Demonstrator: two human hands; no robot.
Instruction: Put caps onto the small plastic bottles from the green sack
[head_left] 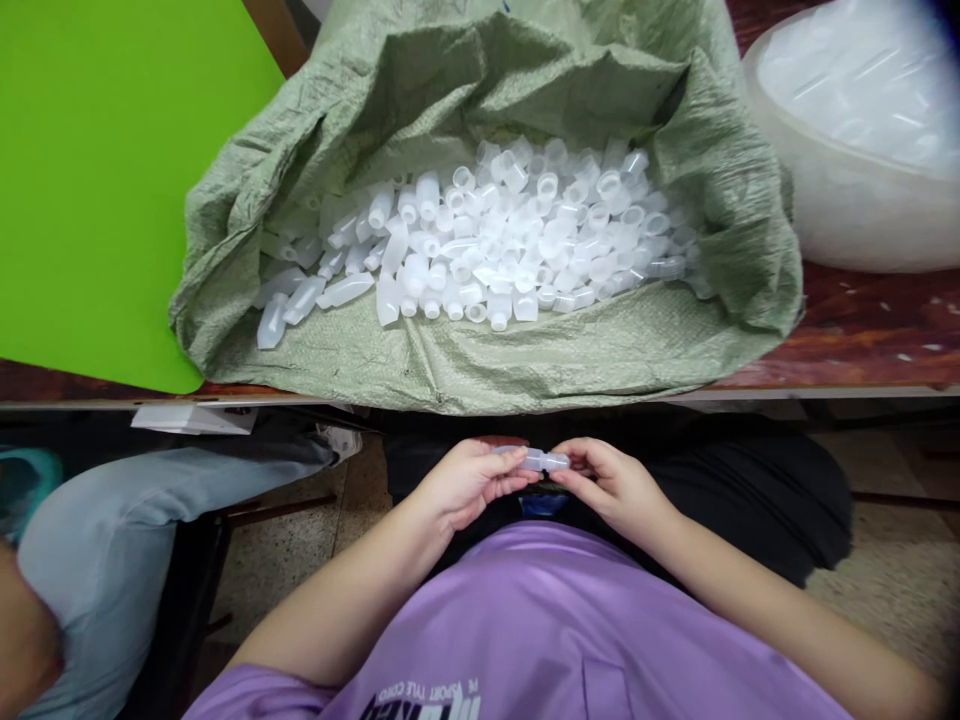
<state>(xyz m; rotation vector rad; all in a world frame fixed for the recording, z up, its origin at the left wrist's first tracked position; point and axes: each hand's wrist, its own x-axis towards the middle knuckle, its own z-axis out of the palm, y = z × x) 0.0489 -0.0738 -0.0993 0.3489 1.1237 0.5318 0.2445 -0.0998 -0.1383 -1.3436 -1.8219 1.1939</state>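
Note:
Over my lap, my left hand is closed around the body of a small translucent plastic bottle, which lies roughly level. The thumb and fingers of my right hand pinch the clear ribbed end of that bottle, at its neck. Whether this end is a separate cap or ring, I cannot tell. Just beyond both hands, an open woven green sack lies on the table with its mouth facing me. Inside it is a heap of similar small translucent bottles and short ring-like pieces.
A large translucent tub filled with clear plastic pieces stands at the right. On the left is a bright green board. The table's front edge runs between sack and lap. Another person's leg in light jeans is at lower left.

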